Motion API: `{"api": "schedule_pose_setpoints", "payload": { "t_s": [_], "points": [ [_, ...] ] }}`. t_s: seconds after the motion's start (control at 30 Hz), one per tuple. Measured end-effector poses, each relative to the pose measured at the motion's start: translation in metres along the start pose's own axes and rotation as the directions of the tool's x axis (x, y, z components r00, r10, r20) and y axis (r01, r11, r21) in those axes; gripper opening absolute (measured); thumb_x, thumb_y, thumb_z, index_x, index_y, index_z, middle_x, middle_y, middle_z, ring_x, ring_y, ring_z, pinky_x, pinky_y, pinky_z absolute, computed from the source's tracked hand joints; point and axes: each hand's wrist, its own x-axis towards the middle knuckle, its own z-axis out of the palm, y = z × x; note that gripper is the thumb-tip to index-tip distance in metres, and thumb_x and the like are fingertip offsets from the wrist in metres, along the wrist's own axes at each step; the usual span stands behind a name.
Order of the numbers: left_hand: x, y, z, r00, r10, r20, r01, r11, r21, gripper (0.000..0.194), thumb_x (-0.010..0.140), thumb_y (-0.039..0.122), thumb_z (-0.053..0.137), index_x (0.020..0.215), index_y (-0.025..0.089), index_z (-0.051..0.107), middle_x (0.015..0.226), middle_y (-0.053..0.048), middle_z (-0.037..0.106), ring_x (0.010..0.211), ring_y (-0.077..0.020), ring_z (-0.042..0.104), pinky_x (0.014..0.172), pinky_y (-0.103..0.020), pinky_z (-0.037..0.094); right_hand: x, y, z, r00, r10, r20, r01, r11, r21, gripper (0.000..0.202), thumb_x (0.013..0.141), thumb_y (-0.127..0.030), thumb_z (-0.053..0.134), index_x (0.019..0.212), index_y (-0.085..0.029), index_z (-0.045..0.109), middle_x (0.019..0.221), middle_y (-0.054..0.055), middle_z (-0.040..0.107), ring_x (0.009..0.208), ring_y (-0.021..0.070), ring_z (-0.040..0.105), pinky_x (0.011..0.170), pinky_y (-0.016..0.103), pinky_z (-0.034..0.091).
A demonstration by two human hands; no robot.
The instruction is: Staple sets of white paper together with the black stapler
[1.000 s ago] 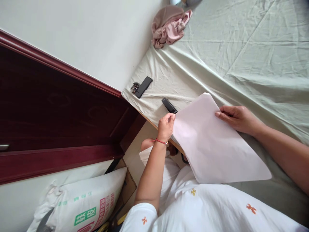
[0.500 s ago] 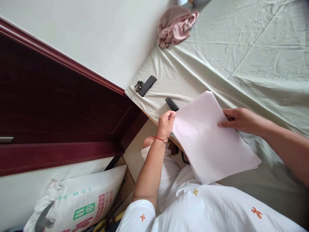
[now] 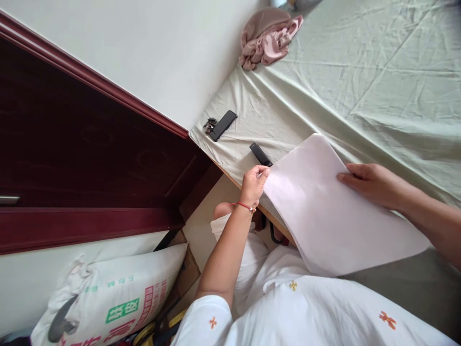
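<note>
White paper [image 3: 338,216], several sheets or a folded large one, I cannot tell which, is held over the edge of a cloth-covered surface. My left hand [image 3: 254,185], with a red string bracelet at the wrist, pinches its left corner. On the opposite edge, my right hand [image 3: 370,182] grips the paper with the thumb on top and the other fingers partly hidden. Just beyond my left hand lies a small black device [image 3: 260,154]. A black phone-like slab [image 3: 223,126] rests farther back beside a bunch of keys [image 3: 209,126].
Pale green cloth [image 3: 389,86] with creases covers the surface. A crumpled pink cloth [image 3: 270,41] lies against the wall. To the left are a dark red wooden panel [image 3: 82,134] and a full white printed sack [image 3: 144,278].
My right hand has shifted slightly right along with the paper's edge. The paper's lower right part now spreads farther right. My left hand keeps its pinch, slightly farther right in view.
</note>
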Motion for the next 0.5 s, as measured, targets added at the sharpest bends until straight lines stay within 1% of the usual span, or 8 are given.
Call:
{"api": "schedule_pose_setpoints", "payload": {
  "t_s": [0.07,0.17,0.23,0.33,0.4,0.47,0.5],
  "points": [
    [-0.001,-0.001,-0.001,0.995,-0.099,-0.017,0.098,0.994,-0.051,0.015,0.077,0.025,0.075,0.085,0.016,0.065,0.066,0.005,0.056,0.057,-0.0072,0.043,0.056,-0.019,0.035,0.003,0.004,-0.003,1.0,0.012,0.005,-0.011,0.999,-0.039,0.045,0.087,-0.064,0.054,0.07,-0.023,0.052,0.059,0.0,0.058,0.052,0.0145,0.054,0.046,0.026,0.038],
    [0.0,0.0,-0.001,0.981,-0.191,-0.032,0.187,0.977,-0.101,0.02,0.076,0.017,0.072,0.091,0.017,0.059,0.059,0.008,0.052,0.048,-0.0053,0.038,0.05,-0.018,0.03,0.006,0.006,-0.005,0.996,0.071,0.057,-0.072,0.997,0.021,0.041,0.086,-0.062,0.057,0.077,-0.022,0.06,0.067,0.002,0.067,0.056,0.0181,0.061,0.049,0.028,0.044],
    [0.002,0.0,0.0,0.976,-0.209,-0.056,0.203,0.973,-0.108,0.021,0.077,0.014,0.069,0.092,0.018,0.055,0.058,0.009,0.052,0.046,-0.005,0.038,0.049,-0.018,0.03,0.007,0.004,-0.006,0.991,0.102,0.091,-0.11,0.99,0.084,0.038,0.086,-0.06,0.058,0.08,-0.022,0.064,0.071,0.003,0.07,0.059,0.0198,0.065,0.051,0.028,0.047],
    [0.009,-0.001,0.003,0.964,-0.239,-0.12,0.23,0.97,-0.082,0.021,0.079,0.011,0.066,0.092,0.019,0.052,0.057,0.01,0.051,0.044,-0.005,0.039,0.047,-0.018,0.028,0.011,0.0,-0.008,0.987,0.124,0.101,-0.137,0.983,0.125,0.036,0.088,-0.056,0.057,0.081,-0.022,0.065,0.07,0.003,0.071,0.057,0.0192,0.064,0.047,0.028,0.046],
    [0.014,-0.002,0.004,0.956,-0.252,-0.152,0.247,0.968,-0.053,0.021,0.079,0.009,0.066,0.09,0.019,0.052,0.056,0.01,0.051,0.043,-0.0049,0.04,0.046,-0.018,0.028,0.014,-0.003,-0.011,0.988,0.121,0.092,-0.131,0.985,0.116,0.036,0.089,-0.055,0.057,0.077,-0.022,0.065,0.066,0.003,0.068,0.052,0.0177,0.061,0.044,0.028,0.043],
    [0.019,-0.004,0.006,0.95,-0.265,-0.167,0.266,0.964,-0.017,0.02,0.078,0.008,0.066,0.088,0.018,0.053,0.056,0.01,0.051,0.042,-0.0045,0.039,0.045,-0.017,0.028,0.017,-0.007,-0.014,0.99,0.105,0.089,-0.115,0.988,0.108,0.036,0.089,-0.054,0.058,0.074,-0.021,0.064,0.064,0.003,0.067,0.05,0.0166,0.059,0.043,0.027,0.043],
    [0.02,-0.004,0.006,0.947,-0.271,-0.173,0.275,0.961,-0.001,0.019,0.078,0.008,0.066,0.087,0.018,0.053,0.057,0.009,0.052,0.041,-0.0041,0.038,0.045,-0.017,0.028,0.019,-0.008,-0.015,0.994,0.088,0.069,-0.095,0.99,0.103,0.036,0.089,-0.053,0.059,0.072,-0.021,0.065,0.063,0.003,0.067,0.05,0.0164,0.059,0.043,0.027,0.043]
  ]
}}
